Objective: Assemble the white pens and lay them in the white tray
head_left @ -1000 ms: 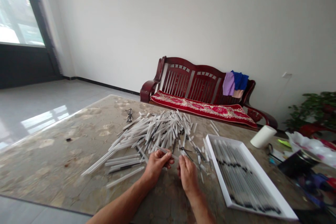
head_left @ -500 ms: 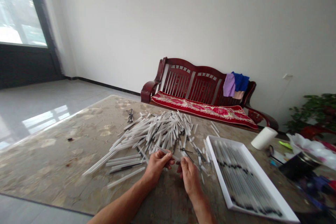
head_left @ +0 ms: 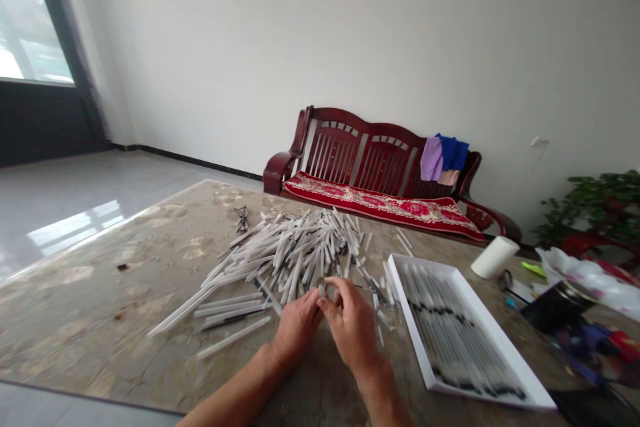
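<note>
Both hands meet here, right in front of the heap! My right hand (head_left: 353, 320) is pinched, thumb and forefinger, around a small whitish piece (head_left: 323, 290) that pokes up at the fingertips. My left hand (head_left: 297, 323) is curled up close against it, fingers folded under, and I can't tell what it grips in there.

Just beyond my knuckles, a big tangled heap of slim tubes (head_left: 300, 243), mostly whitish, a few black, sprawls over the patterned counter (head_left: 100, 320). Off its near left edge, a small group of tubes (head_left: 233, 310) lies roughly side by side, with one lone tube (head_left: 234, 338) nearer to me.

Over on my right, the white box (head_left: 415, 337) sits tilted across the counter, open on top, and look at that: clear sticks with black parts (head_left: 450, 333) packed side by side inside! Past its far right corner, a white roll (head_left: 495, 257), and nearer the counter's right end a black cylinder (head_left: 555, 305) lying tipped. Behind it all, a dark red bench (head_left: 340, 147) against the wall.
</note>
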A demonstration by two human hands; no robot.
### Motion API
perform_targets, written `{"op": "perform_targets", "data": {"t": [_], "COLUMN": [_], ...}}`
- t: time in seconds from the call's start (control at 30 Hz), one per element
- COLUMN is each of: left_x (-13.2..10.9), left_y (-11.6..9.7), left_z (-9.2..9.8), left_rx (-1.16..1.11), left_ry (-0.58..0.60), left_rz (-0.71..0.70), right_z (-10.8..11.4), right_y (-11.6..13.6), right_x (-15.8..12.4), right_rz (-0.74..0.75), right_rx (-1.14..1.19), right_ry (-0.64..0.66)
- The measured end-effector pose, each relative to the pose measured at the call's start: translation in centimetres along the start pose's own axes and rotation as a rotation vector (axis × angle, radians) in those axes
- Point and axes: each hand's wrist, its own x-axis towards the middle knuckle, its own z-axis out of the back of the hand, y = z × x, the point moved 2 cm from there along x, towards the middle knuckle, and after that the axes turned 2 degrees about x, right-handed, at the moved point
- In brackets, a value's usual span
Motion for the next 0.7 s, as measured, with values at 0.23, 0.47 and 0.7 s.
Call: {"op": "perform_targets", "data": {"t": [0.23, 0.47, 0.7], "left_x": [0.6, 1.5, 1.3], "left_y": [0.0, 0.2, 1.1], "left_z": [1.1, 0.3, 0.3], "left_rx": [-0.261, -0.803, -0.851], "left_ry": [-0.263, -0.073, -0.248], "left_rz": [0.251, 0.540, 0.616], "right_z": [-0.4, -2.5, 3.4], "right_y": [-2.0, -4.8, -10.8], "right_x": [-0.4, -1.3, -2.7], "right_rz": [-0.243, -0.503, -0.388], "right_rx": [0.283, 0.601, -0.244], "right_ry": [-0.308, -0.146, -0.131]}}
